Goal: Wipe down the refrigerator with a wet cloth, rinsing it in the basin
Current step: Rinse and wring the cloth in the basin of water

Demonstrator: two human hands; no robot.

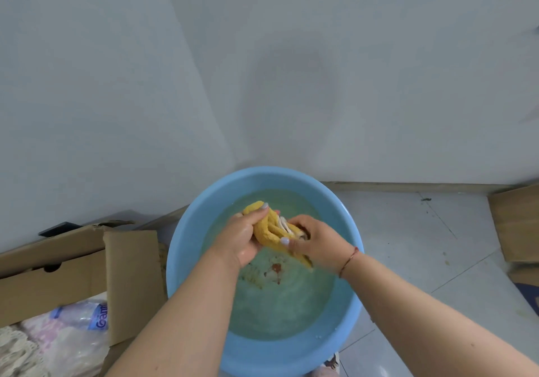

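yellow cloth (269,229), bunched, sits above the water in the blue basin (186,248); your left hand (243,238) and right hand (316,239) both curl their fingers round it. the basin stands on pale floor tiles (408,245), a cardboard box (87,265) beside it.

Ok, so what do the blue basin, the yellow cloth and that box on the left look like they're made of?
The basin looks like smooth moulded plastic: even blue colour, a soft sheen, a rounded rim. The yellow cloth, gripped by both hands, seems to be soft terry or microfibre: a nubby surface that folds thickly; a paler layer shows inside. The box is plain brown cardboard, matte, with creased flaps.
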